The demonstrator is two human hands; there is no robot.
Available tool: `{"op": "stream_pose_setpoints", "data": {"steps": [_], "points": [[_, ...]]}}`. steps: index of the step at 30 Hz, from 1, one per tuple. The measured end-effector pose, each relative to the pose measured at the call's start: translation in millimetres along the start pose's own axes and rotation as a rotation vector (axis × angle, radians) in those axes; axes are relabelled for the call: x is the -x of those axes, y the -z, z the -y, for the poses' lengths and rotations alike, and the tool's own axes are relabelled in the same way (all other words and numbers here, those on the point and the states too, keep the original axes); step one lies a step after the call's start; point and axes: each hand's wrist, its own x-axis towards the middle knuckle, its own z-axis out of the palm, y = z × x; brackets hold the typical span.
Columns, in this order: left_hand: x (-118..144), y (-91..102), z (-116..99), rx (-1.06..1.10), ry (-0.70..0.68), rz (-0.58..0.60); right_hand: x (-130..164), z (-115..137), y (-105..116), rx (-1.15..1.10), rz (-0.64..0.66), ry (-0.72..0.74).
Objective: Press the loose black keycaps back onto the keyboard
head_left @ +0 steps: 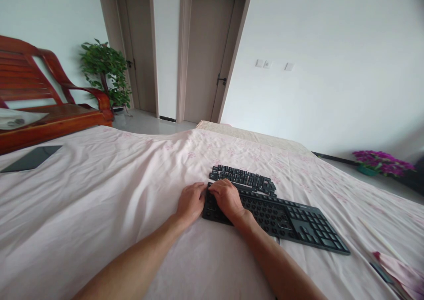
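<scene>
A black computer keyboard lies on the pink floral sheet. Many keycaps are off its main letter area, where bare sockets show, while the number pad still has its keys. Just behind it, loose black keycaps lie in rows. At the keyboard's left end, my left hand grips the edge with its fingers bent. My right hand rests over the upper left corner, fingers curled down at the top row. Whatever its fingertips pinch is hidden under the hand.
On the sheet a dark flat tablet-like object lies far left. A pink cloth and a dark slim item are at right. Beyond stand a wooden bench, a green plant and purple flowers.
</scene>
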Motion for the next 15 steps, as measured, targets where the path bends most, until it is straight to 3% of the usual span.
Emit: {"op": "stream_pose_setpoints", "data": {"steps": [7,15], "points": [[0.1,-0.5,0.8,-0.009,-0.013,-0.003,3.7,2.6,0.9,-0.012,0.013,0.091],[-0.3,-1.3,1.0,-0.011,-0.022,-0.006,7.3,6.7,1.2,0.017,0.034,0.072]]}}
